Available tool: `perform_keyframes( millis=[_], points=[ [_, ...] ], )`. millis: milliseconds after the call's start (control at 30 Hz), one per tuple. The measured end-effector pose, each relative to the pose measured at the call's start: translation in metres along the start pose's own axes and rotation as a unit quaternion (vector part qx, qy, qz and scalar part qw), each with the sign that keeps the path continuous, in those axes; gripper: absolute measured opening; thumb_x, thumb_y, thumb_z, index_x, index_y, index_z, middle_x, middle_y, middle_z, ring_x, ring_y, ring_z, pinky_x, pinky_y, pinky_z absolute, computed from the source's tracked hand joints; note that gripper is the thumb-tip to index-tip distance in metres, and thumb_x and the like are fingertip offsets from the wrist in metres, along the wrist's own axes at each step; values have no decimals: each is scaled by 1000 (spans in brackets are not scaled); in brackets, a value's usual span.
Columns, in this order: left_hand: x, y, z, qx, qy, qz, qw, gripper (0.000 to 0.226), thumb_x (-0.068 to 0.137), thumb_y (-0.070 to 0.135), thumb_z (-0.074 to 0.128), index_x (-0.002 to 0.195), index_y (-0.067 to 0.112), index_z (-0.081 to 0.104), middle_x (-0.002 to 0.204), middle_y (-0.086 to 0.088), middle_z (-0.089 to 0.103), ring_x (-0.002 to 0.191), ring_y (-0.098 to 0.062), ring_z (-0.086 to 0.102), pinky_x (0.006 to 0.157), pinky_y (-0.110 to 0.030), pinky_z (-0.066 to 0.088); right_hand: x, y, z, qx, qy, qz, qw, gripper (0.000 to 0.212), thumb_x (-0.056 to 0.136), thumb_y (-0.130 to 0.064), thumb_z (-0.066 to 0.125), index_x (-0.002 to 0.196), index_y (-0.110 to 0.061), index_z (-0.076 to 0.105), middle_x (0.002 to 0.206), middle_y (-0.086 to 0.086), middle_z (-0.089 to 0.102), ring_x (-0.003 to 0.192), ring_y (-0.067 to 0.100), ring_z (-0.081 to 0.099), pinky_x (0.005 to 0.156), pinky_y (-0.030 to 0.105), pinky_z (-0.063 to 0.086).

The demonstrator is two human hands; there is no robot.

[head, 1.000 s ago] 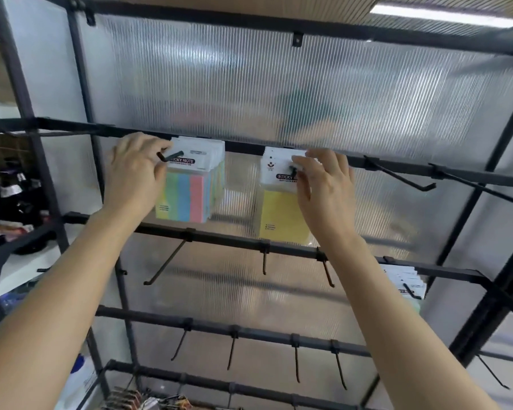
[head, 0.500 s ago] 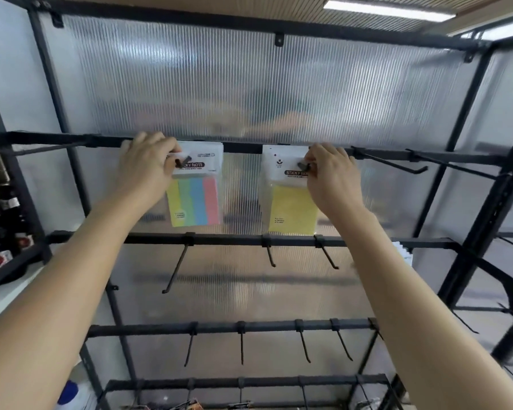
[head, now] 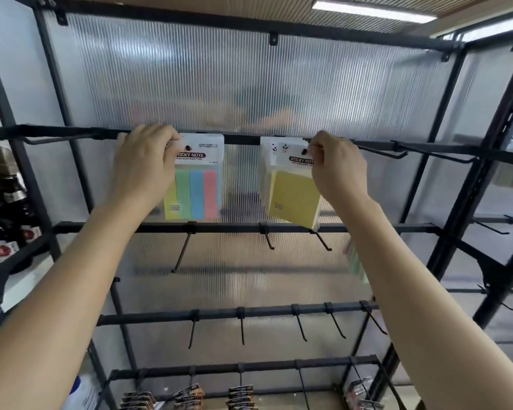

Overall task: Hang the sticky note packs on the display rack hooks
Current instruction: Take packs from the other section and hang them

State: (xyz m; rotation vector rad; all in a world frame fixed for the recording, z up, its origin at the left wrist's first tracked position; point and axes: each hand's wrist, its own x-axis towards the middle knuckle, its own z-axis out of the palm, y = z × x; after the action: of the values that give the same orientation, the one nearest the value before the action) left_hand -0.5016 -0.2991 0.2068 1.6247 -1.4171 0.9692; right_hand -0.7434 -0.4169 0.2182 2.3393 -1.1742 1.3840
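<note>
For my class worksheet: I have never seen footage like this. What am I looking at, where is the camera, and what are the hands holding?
One picture, from a camera worn on a person's head, looking up past their bare arms at a black display rack. No machine is involved. The left hand grips the header of a multicoloured sticky note pack; the right hand pinches the header of a yellow sticky note pack. Both packs hang on top-bar hooks, a hook tip showing through each hole. The bars below carry empty hooks.
</note>
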Motion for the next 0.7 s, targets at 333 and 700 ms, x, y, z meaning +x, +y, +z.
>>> perform_keyframes(
  millis=[333,700],
  points=[
    [-18,41,-6,-50,-23,42,998,9,90,5,53,83,1,56,83,-14,60,80,-31,49,69,-35,31,-26,17,-26,-10,21,15,1000,18,84,3,41,84,-8,56,79,-4,48,76,17,38,59,30,21],
    [-62,147,62,-178,-92,66,977,9,90,6,54,83,1,57,79,-13,60,75,-28,50,71,-34,29,-113,94,-52,-23,44,63,997,21,82,1,40,75,-19,40,72,-3,47,71,17,35,63,27,17]
  ],
)
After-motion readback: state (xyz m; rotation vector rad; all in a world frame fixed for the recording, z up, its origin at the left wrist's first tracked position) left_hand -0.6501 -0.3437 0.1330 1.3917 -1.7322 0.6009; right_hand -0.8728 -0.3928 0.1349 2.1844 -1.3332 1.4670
